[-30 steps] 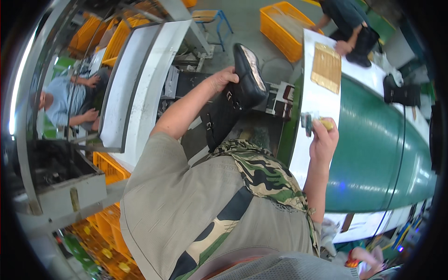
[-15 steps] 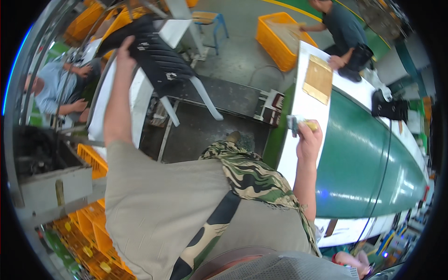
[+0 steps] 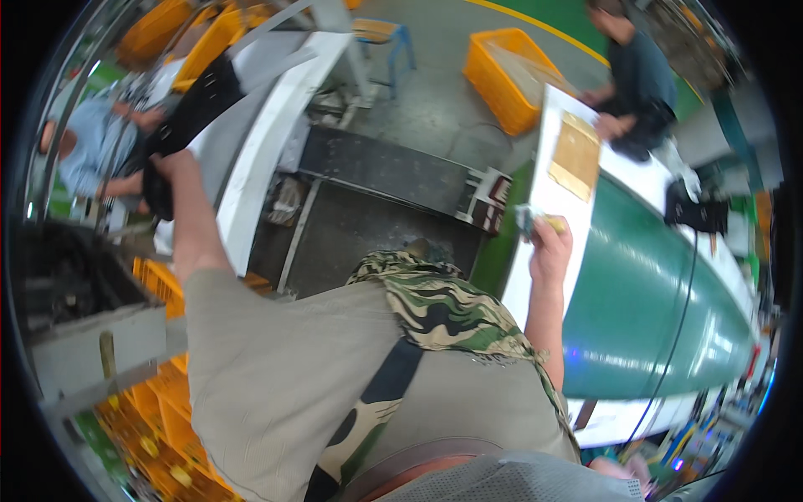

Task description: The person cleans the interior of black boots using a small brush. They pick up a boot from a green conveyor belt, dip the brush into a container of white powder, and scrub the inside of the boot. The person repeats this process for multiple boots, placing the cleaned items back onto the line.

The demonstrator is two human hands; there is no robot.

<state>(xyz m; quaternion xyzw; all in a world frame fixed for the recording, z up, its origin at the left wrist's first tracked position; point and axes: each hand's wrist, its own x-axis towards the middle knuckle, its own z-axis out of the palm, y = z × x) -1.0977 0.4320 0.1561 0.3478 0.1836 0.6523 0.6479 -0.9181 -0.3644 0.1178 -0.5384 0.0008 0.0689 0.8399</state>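
Note:
On the left, my left hand is closed on one end of a black boot upper. The piece carries metal eyelets or hooks, and a pale strip extends from its far end. It is held over a white-topped bench, and I cannot tell whether it touches the top. My right hand is closed round the yellow handle of a small brush with a greyish head, above the white edge of the conveyor table. Near that hand, a brown cardboard sheet lies on the white edge.
A green conveyor belt runs along the right, with a black cable across it and black boots on its far edge. One person works at the far right, another at the left. An orange crate stands beyond a dark low shelf.
My left hand has moved left and toward me with the boot upper, which swung from hanging toward the middle to lying out along the bench. My right hand with the brush has hardly moved.

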